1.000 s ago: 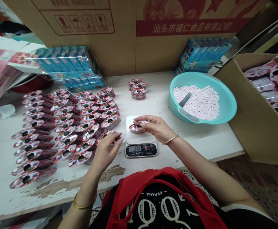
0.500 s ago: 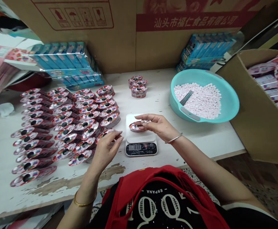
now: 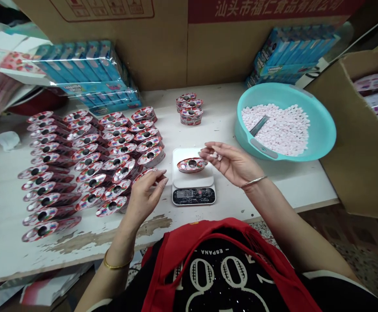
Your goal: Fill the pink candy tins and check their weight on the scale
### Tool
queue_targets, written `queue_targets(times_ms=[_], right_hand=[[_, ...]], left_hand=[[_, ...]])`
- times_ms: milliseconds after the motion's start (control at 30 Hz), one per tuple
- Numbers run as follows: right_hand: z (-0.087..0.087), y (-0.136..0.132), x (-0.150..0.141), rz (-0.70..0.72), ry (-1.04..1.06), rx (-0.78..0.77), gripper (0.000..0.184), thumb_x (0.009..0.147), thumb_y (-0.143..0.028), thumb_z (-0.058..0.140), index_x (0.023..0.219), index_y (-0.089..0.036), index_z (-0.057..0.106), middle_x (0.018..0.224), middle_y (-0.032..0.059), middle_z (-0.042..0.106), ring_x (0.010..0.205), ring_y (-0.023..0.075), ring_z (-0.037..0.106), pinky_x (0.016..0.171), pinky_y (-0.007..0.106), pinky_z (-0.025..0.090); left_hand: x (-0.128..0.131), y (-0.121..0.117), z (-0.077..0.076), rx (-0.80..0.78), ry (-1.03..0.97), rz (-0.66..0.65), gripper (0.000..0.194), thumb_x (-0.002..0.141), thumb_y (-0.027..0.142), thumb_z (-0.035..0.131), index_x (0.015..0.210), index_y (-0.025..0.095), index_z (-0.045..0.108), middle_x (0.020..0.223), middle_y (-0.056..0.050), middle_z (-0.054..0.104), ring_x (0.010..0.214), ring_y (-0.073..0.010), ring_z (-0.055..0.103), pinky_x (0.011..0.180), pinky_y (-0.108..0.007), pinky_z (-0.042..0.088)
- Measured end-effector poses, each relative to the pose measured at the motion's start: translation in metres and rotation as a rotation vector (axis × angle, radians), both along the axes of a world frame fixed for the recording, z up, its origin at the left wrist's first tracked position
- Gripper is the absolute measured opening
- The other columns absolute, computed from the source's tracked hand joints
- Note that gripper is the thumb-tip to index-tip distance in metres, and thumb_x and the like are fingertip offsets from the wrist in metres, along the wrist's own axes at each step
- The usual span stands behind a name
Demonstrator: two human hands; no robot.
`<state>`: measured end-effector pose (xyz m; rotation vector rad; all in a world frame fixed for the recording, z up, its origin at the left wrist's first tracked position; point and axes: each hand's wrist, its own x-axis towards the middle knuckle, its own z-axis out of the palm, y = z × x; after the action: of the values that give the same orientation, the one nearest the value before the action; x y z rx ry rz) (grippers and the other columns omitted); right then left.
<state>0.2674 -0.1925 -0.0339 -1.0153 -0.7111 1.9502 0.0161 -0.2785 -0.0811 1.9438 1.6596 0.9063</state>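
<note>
An oval red-and-pink tin (image 3: 192, 165) with a dark round hole in its top rests on the white digital scale (image 3: 193, 183). Just right of the tin, my right hand (image 3: 232, 161) hovers with its fingers curled around a few small white candies (image 3: 216, 156). My left hand (image 3: 145, 193) is at the left of the scale, beside the nearest row of tins, with thumb and fingertips slightly apart and nothing visible between them. Many similar tins (image 3: 116, 189) stand in rows to the left, some with white candies on their tops.
A turquoise basin (image 3: 320, 125) of pale candies (image 3: 282, 130) with a grey scoop (image 3: 259, 125) is at the right. Three tins (image 3: 190, 116) stand behind the scale. Blue wrapped packs (image 3: 85, 71) and a large carton (image 3: 163, 52) line the back; an open box (image 3: 367, 143) is far right.
My right hand has drawn back to the right from over the tin, uncovering its top and still holding candies. The scale's number has risen slightly. My left hand has hardly moved; the view has shifted.
</note>
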Motion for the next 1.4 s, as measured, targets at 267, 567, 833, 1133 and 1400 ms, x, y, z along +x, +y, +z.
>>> queue_targets(times_ms=[267,567,833,1133,1400], right_hand=[[-0.023,-0.016,0.035,-0.163,-0.058,-0.089,0.013,0.073,-0.013,0.073,0.084,-0.018,0.069,0.098,0.0056,0.070,0.101,0.0153,0.068,0.087,0.020,0.058],[-0.033,-0.027,0.026,-0.074,-0.075,-0.029,0.023,0.069,-0.022,0.079,0.090,-0.016,0.070,0.091,0.0067,0.070,0.079,0.0111,0.065,0.065,0.020,0.052],[-0.018,-0.013,-0.015,0.104,-0.261,0.294,0.018,0.084,-0.024,0.062,0.100,-0.017,0.068,0.066,-0.0018,0.063,0.055,0.0083,0.050,0.057,0.024,0.042],[-0.019,-0.010,-0.022,0.136,-0.211,0.358,0.025,0.084,-0.022,0.059,0.108,-0.019,0.068,0.076,-0.0005,0.065,0.062,0.0092,0.055,0.060,0.024,0.044],[-0.040,-0.018,0.017,-0.184,0.004,-0.055,0.039,0.071,-0.041,0.079,0.099,-0.015,0.069,0.085,0.0029,0.065,0.056,0.0046,0.051,0.045,0.017,0.028]], left_hand=[[0.008,0.000,0.004,0.157,0.068,-0.029,0.026,0.091,0.028,0.055,0.115,0.020,0.063,0.099,-0.008,0.068,0.093,-0.0174,0.063,0.084,-0.032,0.050],[0.033,0.013,-0.003,0.254,0.369,-0.180,0.045,0.090,0.032,0.058,0.135,0.030,0.052,0.149,-0.010,0.046,0.139,-0.0297,0.038,0.110,-0.051,0.030],[0.040,0.028,-0.003,0.299,0.248,-0.258,0.054,0.095,0.023,0.047,0.147,0.027,0.032,0.152,-0.013,0.040,0.146,-0.0242,0.031,0.120,-0.058,0.011],[0.045,0.021,-0.012,0.266,0.321,-0.259,0.051,0.093,0.024,0.052,0.142,0.028,0.038,0.154,-0.013,0.038,0.149,-0.0296,0.021,0.118,-0.066,0.012],[0.068,0.131,0.047,0.250,0.166,-0.306,0.033,0.095,0.024,0.048,0.127,0.023,0.053,0.115,-0.009,0.064,0.102,-0.0183,0.063,0.088,-0.033,0.053]])
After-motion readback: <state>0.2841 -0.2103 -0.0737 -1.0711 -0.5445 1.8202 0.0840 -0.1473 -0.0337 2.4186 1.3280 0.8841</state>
